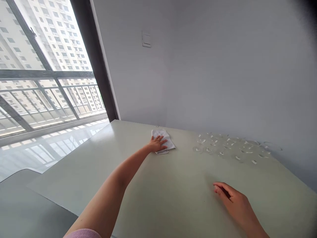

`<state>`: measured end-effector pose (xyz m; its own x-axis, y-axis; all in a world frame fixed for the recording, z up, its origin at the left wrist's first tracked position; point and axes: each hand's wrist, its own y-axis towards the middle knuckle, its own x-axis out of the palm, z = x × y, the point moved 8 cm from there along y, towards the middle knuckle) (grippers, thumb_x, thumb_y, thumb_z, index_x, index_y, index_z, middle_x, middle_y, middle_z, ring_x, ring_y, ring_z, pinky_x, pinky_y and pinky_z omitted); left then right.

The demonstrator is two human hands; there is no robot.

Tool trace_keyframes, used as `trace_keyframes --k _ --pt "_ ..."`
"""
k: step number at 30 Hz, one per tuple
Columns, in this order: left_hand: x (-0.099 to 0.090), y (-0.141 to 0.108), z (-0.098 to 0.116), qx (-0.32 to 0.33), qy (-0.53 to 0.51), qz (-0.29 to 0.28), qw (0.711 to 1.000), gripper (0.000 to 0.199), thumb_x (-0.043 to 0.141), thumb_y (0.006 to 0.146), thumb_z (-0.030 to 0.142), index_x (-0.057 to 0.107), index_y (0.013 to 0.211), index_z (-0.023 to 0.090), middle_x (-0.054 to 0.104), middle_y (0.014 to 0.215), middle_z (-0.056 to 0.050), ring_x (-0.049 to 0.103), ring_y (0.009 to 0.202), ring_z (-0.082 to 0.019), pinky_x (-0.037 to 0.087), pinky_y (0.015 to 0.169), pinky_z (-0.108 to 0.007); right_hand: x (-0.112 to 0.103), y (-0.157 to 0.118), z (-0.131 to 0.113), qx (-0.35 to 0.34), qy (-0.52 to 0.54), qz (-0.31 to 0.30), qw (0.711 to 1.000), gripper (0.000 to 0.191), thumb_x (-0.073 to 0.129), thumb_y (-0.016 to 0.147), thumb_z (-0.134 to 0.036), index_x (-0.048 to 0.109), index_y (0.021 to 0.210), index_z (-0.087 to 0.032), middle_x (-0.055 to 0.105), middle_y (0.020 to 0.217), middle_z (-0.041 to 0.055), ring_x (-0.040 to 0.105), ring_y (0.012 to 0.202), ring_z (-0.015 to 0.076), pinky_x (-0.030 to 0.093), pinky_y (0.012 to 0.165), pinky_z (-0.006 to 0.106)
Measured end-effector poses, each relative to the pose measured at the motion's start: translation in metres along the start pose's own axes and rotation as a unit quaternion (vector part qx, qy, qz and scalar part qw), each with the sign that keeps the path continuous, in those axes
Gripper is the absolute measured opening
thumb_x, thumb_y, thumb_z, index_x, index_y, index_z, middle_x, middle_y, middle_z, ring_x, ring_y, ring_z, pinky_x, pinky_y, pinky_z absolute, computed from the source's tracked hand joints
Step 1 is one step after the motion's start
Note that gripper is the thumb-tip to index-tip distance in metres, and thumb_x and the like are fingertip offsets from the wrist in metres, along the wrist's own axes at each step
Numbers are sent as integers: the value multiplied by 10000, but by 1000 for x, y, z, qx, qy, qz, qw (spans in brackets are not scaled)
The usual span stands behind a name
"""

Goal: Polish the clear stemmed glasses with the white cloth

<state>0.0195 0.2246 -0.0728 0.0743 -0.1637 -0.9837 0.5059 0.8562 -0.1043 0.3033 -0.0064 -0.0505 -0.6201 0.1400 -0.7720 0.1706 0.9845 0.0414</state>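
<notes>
One white cloth (169,142) slants far-left to near-right.

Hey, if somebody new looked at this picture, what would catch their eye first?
Probably the left hand spread flat on a white cloth, near the far edge of the pale table. Next might be the cluster of clear, glassy pieces at the table's far right by the wall, and the bright window at upper left.

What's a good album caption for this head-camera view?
Left hand on a white cloth on a table; right hand nearer the camera; see-through pieces near the wall.
</notes>
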Motion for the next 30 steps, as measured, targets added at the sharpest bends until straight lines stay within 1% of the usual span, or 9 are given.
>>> trace_keyframes --k 2,4,8,12,17,20,23,26,30 --pt "-9 -8 -52 -62 2 8 998 653 180 801 663 238 1365 339 118 1476 -28 86 1342 -274 22 1035 -540 6 2 1 -21 -28 -9 999 354 423 770 -523 651 835 -260 682 781 5 605 599 161 490 547 250" --pt "-16 -27 -105 -130 2 15 991 663 167 807 654 241 1370 312 112 1476 -55 73 1340 -297 31 1018 -570 12 2 -1 -49 -51 -16 997 346 413 778 -513 653 826 -267 683 817 5 617 631 166 497 562 254" --pt "-29 -90 -197 -259 -4 25 965 674 146 818 630 224 1382 269 85 1476 -93 54 1334 -338 60 992 -607 21 0 -10 -113 -79 -27 990 341 402 791 -489 658 802 -264 683 865 16 636 717 179 510 598 259" --pt "-34 -171 -257 -360 -6 33 932 706 147 821 618 217 1390 206 74 1469 -138 44 1322 -379 85 981 -615 24 -1 -13 -140 -97 -24 985 334 393 808 -476 653 821 -268 682 882 5 640 725 166 514 609 250" --pt "-27 -277 -307 -457 -13 48 888 703 183 806 636 235 1382 237 82 1475 -106 46 1332 -343 75 1014 -569 25 -4 -20 -167 -115 -24 979 335 383 816 -467 651 831 -266 686 860 3 642 701 165 512 591 258" --pt "-21 -328 -322 -485 -11 53 873 706 186 812 640 243 1378 223 82 1474 -108 67 1325 -351 67 1013 -561 25 -8 -28 -191 -117 -22 974 330 371 830 -449 645 827 -264 684 836 1 637 675 158 506 579 256" --pt "-16 -361 -317 -486 -14 61 872 720 123 823 642 217 1384 201 80 1473 -100 75 1316 -363 58 1009 -561 25 -12 -33 -201 -117 -18 972 324 362 842 -433 638 826 -264 679 820 -6 630 660 147 499 562 248" --pt "-12 -374 -293 -486 -4 72 871 723 131 819 643 216 1387 204 85 1473 -103 76 1321 -355 67 1018 -546 25 -14 -38 -210 -118 -10 971 313 356 850 -411 631 827 -265 675 810 -8 624 651 145 491 556 250" --pt "-3 -355 -235 -451 19 70 890 657 210 831 594 255 1378 231 122 1469 -108 70 1336 -319 85 1036 -522 28 -19 -47 -237 -110 -7 965 304 345 860 -377 624 837 -259 673 811 0 621 674 150 487 591 264"
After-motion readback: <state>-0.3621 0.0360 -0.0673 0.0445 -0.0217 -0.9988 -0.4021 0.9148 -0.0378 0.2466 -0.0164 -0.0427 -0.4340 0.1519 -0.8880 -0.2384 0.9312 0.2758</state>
